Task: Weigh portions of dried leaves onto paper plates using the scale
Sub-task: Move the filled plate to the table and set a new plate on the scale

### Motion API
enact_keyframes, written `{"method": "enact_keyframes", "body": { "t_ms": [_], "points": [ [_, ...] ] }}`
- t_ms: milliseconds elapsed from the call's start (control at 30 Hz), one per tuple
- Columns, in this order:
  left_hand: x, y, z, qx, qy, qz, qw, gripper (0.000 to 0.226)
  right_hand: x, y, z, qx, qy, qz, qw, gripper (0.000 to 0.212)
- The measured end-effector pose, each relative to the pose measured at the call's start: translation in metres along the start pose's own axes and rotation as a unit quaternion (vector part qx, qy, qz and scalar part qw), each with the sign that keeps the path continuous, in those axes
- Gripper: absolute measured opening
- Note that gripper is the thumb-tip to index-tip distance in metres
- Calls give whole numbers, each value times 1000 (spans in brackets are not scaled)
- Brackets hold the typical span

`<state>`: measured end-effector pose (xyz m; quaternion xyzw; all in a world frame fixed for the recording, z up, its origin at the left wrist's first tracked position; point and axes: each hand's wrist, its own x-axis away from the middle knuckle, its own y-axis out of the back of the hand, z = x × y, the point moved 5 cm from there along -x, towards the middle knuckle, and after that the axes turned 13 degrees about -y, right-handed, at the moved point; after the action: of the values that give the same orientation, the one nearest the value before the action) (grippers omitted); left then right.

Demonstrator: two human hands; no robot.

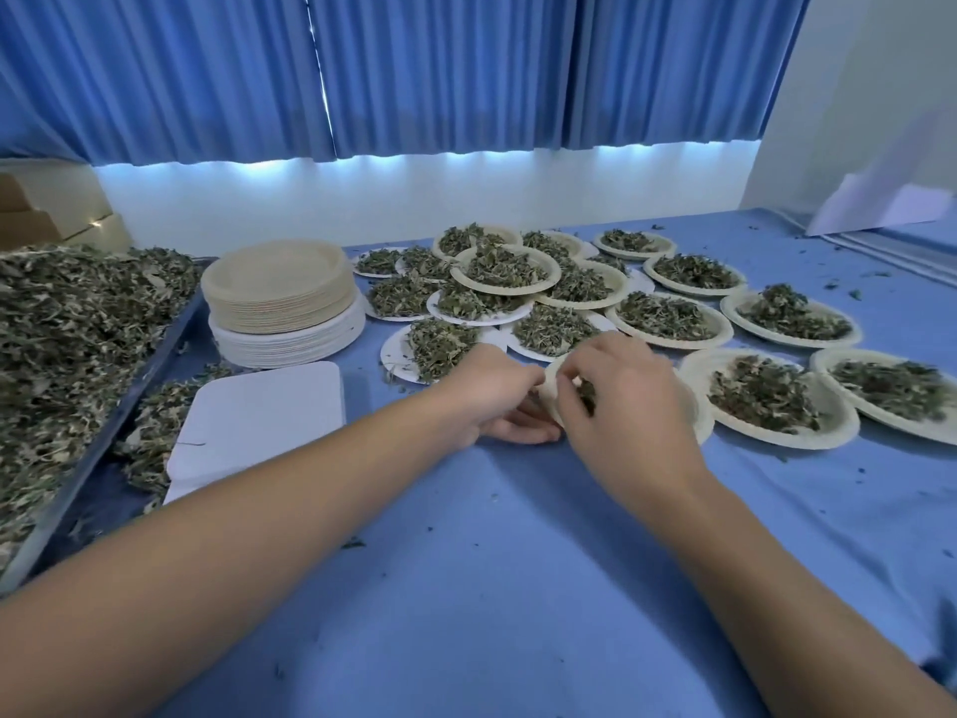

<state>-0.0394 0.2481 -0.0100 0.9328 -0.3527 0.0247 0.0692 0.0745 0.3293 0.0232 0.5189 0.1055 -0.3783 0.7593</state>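
Blue cloth (492, 562): smooth woven cover over the whole table, creased in soft folds and flecked with leaf crumbs.
Beige plate (550, 388): round pressed paper with a raised rim, at the centre of the frame and mostly hidden under both hands; only its left rim shows.
Dried leaves (588, 393): dark green and crumpled, a small patch visible on that plate between the right fingers.
Left hand (487, 396): fingers curled under the plate's left rim and thumb on top, gripping it.
Right hand (621, 406): arched over the plate, with thumb and forefinger closed on its near-left rim.
Filled plates (841, 414): many round paper plates, white and beige, each heaped with leaves, crowded and overlapping from centre to right.
Plate stack (282, 298): tall pile left of centre, beige plates on white ones.
White slab (259, 422): flat rectangle with rounded corners, below the stack; whether it is the scale cannot be told.
Tray (111, 432): dark-rimmed, at the left edge, piled with a loose leaf heap (67, 329).
Spilled leaves (155, 422): scattered between tray and slab.
Curtains (440, 70): pleated blue fabric across the top.
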Motion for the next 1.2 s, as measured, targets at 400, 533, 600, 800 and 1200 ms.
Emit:
{"method": "enact_keyframes", "body": {
  "t_ms": [400, 533, 600, 800, 1200],
  "points": [
    [29, 123, -35, -43, -95, -77, 992, 26, -43, -70, 117, -39, 118, 163, 979, 10],
    [39, 176, -43, -60, -130, -147, 979, 28, -60, -90, 168, -53, 148, 178, 971, 19],
    [42, 200, -47, -55, -153, -173, 971, 26, -77, -101, 187, -64, 153, 173, 971, 9],
    [44, 271, -65, -333, -263, -283, 860, 23, -139, -120, 222, -82, 175, 130, 972, 17],
    [27, 308, -15, -466, -348, -199, 789, 22, -143, -172, 216, -13, 288, 229, 930, 21]
  ]
}}
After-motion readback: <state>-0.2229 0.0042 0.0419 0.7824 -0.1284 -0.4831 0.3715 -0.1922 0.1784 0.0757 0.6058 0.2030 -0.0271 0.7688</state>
